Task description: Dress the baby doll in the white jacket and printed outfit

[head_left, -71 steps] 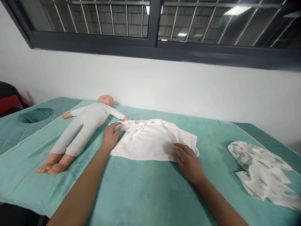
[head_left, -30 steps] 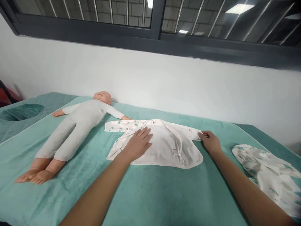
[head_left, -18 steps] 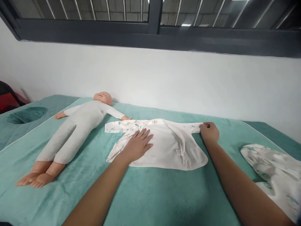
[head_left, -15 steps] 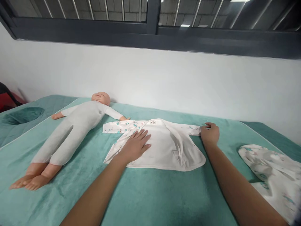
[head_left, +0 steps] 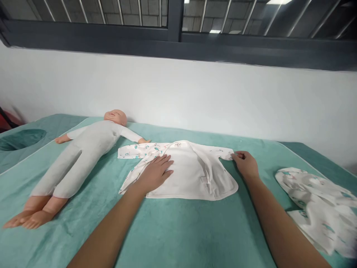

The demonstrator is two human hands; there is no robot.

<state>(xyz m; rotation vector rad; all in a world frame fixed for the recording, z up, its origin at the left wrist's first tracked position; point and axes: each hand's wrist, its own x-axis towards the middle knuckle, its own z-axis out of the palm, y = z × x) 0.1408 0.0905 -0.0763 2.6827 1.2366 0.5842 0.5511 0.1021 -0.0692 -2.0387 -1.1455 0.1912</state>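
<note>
A white baby shirt with small coloured prints lies spread on the green bed cover, its front open and its plain inside facing up. My left hand rests flat on the shirt's left front, fingers stretched out. At the end of the right sleeve, my right hand pinches the cuff between thumb and fingertips. That sleeve extends straight out to the side. To the left lies a baby doll on its back in a white bodysuit, one hand close to the shirt's left sleeve.
A crumpled printed white cloth lies on the right side of the bed. At the far left, the cover has a round hollow. Behind the bed stands a white wall below a dark-framed window with bars.
My right hand has shifted slightly toward me and turned, its fingertips now on the cuff's end. My left hand stays flat on the shirt. The whole view has shifted a little.
</note>
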